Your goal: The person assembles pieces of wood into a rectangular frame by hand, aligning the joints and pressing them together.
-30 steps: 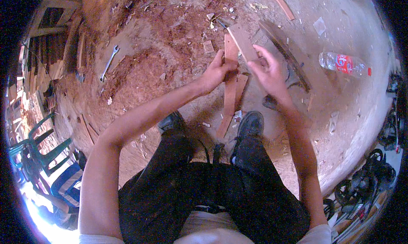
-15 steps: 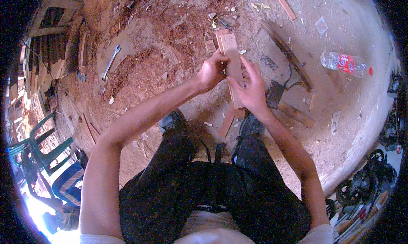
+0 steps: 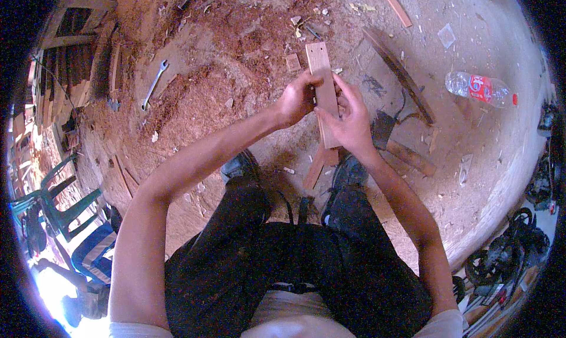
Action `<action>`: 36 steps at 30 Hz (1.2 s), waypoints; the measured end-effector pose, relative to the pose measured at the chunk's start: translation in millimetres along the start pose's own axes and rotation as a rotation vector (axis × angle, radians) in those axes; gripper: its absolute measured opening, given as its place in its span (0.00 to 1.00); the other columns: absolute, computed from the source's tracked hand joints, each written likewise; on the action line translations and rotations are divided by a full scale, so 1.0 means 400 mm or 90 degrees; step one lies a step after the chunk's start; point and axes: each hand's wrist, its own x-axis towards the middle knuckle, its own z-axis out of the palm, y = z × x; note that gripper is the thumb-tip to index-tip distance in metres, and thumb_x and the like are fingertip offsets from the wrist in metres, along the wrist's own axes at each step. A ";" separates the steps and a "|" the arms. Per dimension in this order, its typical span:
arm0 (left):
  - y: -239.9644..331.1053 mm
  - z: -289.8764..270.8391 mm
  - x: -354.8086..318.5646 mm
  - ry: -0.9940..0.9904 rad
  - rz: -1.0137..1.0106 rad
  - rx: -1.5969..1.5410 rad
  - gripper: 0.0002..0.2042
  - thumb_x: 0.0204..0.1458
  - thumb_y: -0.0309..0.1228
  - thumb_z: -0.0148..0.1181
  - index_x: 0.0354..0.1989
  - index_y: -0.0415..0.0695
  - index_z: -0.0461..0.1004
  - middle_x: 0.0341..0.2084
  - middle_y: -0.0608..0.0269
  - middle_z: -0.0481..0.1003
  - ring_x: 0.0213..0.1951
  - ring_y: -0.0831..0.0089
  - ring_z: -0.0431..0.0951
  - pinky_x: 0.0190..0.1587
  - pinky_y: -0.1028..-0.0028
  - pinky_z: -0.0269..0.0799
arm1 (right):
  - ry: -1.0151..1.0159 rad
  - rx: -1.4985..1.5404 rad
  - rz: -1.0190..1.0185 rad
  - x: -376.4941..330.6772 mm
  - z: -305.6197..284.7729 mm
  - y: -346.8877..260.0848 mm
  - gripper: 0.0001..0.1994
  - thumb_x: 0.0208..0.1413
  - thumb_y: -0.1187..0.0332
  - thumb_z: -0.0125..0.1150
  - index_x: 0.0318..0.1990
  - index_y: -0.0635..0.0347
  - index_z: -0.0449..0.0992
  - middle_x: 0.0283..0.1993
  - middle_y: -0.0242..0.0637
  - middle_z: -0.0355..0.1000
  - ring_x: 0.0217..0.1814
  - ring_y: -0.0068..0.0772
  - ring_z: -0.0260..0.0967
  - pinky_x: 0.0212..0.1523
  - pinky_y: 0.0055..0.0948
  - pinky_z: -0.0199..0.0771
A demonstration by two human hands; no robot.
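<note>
A flat, narrow wooden board (image 3: 326, 94) with small dark holes at its far end is held up in front of me, between both hands. My left hand (image 3: 295, 101) grips its left edge near the middle, fingers curled behind it. On the opposite edge, lower down, my right hand (image 3: 352, 124) is closed, with the thumb on the near face. Whether a second piece lies behind the board cannot be made out. Beneath its near end, more wood offcuts (image 3: 315, 172) rest on the ground between my shoes.
A wrench (image 3: 154, 86) lies on the sawdust-strewn ground to the left. At the right are a long dark curved wood piece (image 3: 401, 73) and a clear plastic bottle (image 3: 498, 95) with a red label. A green chair (image 3: 73, 208) stands at the far left; black machine parts (image 3: 501, 249) are at the lower right.
A reddish second strip that stuck out behind the board's far left edge no longer shows there. The board's far end sits slightly farther away. Both hands keep their grip.
</note>
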 end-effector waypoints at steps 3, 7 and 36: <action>0.002 0.003 -0.002 -0.021 0.010 0.007 0.22 0.55 0.40 0.43 0.54 0.40 0.61 0.46 0.53 0.69 0.51 0.59 0.69 0.56 0.59 0.63 | 0.011 -0.014 0.003 0.001 -0.001 0.002 0.35 0.45 0.76 0.67 0.62 0.63 0.58 0.54 0.41 0.60 0.52 0.34 0.68 0.51 0.30 0.72; 0.025 0.039 -0.018 0.029 0.024 0.033 0.23 0.57 0.45 0.42 0.54 0.43 0.62 0.44 0.54 0.69 0.51 0.59 0.70 0.55 0.56 0.64 | 0.050 -0.148 -0.023 0.028 -0.036 -0.010 0.31 0.43 0.74 0.68 0.58 0.61 0.64 0.50 0.40 0.65 0.50 0.32 0.69 0.46 0.30 0.72; 0.012 -0.035 0.010 0.079 0.073 0.276 0.17 0.62 0.39 0.44 0.53 0.43 0.62 0.35 0.62 0.70 0.33 0.70 0.74 0.34 0.67 0.73 | -0.128 -0.531 -0.174 0.115 -0.217 0.005 0.30 0.44 0.70 0.61 0.59 0.43 0.67 0.49 0.39 0.66 0.42 0.43 0.71 0.41 0.36 0.73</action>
